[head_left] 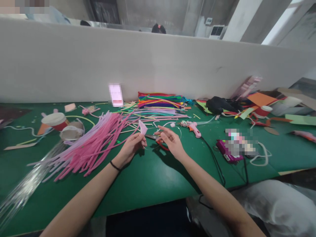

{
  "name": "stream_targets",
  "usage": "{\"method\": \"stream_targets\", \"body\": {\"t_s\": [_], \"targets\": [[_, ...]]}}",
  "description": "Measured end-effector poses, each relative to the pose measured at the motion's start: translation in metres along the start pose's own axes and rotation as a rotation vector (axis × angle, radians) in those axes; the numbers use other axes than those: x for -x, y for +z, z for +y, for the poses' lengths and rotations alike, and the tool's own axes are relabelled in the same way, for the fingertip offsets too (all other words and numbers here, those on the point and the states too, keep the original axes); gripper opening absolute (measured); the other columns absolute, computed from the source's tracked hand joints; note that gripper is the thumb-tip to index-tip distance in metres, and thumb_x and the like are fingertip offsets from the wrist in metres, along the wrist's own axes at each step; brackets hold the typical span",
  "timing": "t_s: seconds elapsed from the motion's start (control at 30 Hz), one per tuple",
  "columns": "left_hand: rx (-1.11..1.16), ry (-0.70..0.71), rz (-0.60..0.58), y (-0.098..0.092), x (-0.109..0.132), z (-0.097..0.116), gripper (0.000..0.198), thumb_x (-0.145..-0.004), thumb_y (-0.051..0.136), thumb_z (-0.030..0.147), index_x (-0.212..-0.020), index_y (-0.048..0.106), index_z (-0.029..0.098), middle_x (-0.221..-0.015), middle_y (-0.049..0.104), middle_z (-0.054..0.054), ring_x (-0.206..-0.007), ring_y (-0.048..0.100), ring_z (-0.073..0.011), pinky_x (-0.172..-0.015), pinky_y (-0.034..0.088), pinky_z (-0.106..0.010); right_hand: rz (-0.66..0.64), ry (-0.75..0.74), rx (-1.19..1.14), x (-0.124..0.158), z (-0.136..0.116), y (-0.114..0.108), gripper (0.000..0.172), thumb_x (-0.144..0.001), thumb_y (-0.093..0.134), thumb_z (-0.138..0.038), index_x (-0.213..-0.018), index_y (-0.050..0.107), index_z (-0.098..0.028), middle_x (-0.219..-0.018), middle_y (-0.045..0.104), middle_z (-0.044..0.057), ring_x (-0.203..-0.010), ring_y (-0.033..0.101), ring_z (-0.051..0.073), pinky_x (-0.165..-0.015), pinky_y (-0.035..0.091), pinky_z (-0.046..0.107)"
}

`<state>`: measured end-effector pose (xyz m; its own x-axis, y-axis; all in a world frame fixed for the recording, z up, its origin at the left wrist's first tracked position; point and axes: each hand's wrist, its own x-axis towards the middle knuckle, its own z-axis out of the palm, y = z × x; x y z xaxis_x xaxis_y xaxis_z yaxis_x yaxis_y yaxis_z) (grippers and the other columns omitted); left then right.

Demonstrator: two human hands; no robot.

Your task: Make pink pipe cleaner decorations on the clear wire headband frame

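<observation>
My left hand [134,144] pinches a small pale pink piece [142,127], pointed at the top, between thumb and fingers. Its exact kind is too small to make out. To the right of it, my right hand [171,141] hovers with its fingers apart and curved. A pair of scissors with red handles [163,146] lies under and beside the right hand, blades toward the left hand. Left of my hands spreads a large bundle of pink and lilac pipe cleaners [98,144]. A pink glue gun [194,127] rests on the table beyond the right hand.
Multicoloured pipe cleaners [160,100] lie along the white partition [153,65]. A paper cup [55,121] and a tape roll [72,131] stand left, near clear strips [32,184]. A phone [116,94] leans behind. Right are a purple device [229,151], cords and a person's leg [278,204].
</observation>
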<state>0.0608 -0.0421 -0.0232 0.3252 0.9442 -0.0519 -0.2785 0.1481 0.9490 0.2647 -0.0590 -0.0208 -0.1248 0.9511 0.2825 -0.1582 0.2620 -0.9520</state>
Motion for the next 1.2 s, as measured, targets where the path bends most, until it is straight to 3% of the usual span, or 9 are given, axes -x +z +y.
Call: {"method": "stream_targets", "body": {"t_s": [0.17,0.33,0.53,0.63,0.87,1.2], "targets": [[0.079,-0.005,0.076,-0.003,-0.003,-0.001,0.037,-0.073,0.077,0.049,-0.081,0.064,0.016,-0.07,0.061,0.0,-0.063,0.058,-0.0111,-0.057,0.048,-0.021,-0.114,0.025,0.012,0.002,0.006,0.0,0.046,-0.088,0.06,-0.035,-0.132,0.052,-0.026,-0.12,0.066,0.007,-0.083,0.068,0.014,-0.072,0.053,0.027],[-0.013,0.009,0.069,0.0,-0.003,-0.001,0.038,-0.07,0.079,0.048,-0.087,0.069,0.015,-0.081,0.064,-0.002,-0.072,0.059,-0.013,-0.06,0.05,-0.022,-0.282,0.026,0.082,0.007,0.016,0.006,0.053,-0.083,0.067,-0.03,-0.133,0.05,-0.025,-0.126,0.062,0.009,-0.092,0.065,0.015,-0.075,0.053,0.028],[-0.252,0.023,0.032,0.002,-0.002,-0.004,0.034,-0.072,0.077,0.046,-0.082,0.071,0.014,-0.072,0.063,-0.002,-0.066,0.056,-0.0126,-0.06,0.046,-0.023,-0.213,0.111,0.134,0.008,0.022,0.013,0.032,-0.089,0.06,-0.038,-0.116,0.063,-0.02,-0.096,0.071,0.006,-0.076,0.068,0.015,-0.07,0.054,0.029],[-0.226,0.065,0.072,0.001,-0.003,-0.005,0.035,-0.071,0.078,0.045,-0.086,0.07,0.015,-0.071,0.063,-0.002,-0.066,0.057,-0.0135,-0.06,0.046,-0.024,-0.231,0.164,0.055,0.008,0.025,0.012,0.031,-0.089,0.059,-0.041,-0.111,0.062,-0.019,-0.081,0.071,0.003,-0.069,0.069,0.015,-0.069,0.055,0.03],[-0.031,0.073,0.163,-0.002,-0.006,-0.002,0.041,-0.064,0.082,0.047,-0.085,0.071,0.014,-0.071,0.063,-0.002,-0.059,0.052,-0.011,-0.056,0.044,-0.023,-0.229,0.18,0.021,0.008,0.02,0.013,0.035,-0.088,0.061,-0.045,-0.109,0.06,-0.017,-0.074,0.069,0.001,-0.059,0.065,0.011,-0.061,0.054,0.026],[-0.193,0.128,0.18,-0.002,-0.004,0.0,0.03,-0.068,0.079,0.043,-0.075,0.072,0.015,-0.071,0.066,-0.004,-0.059,0.051,-0.0125,-0.055,0.041,-0.024,-0.13,0.148,0.044,0.006,0.013,0.011,0.041,-0.088,0.057,-0.052,-0.108,0.063,-0.017,-0.06,0.062,-0.003,-0.055,0.059,0.01,-0.057,0.05,0.024]]}}
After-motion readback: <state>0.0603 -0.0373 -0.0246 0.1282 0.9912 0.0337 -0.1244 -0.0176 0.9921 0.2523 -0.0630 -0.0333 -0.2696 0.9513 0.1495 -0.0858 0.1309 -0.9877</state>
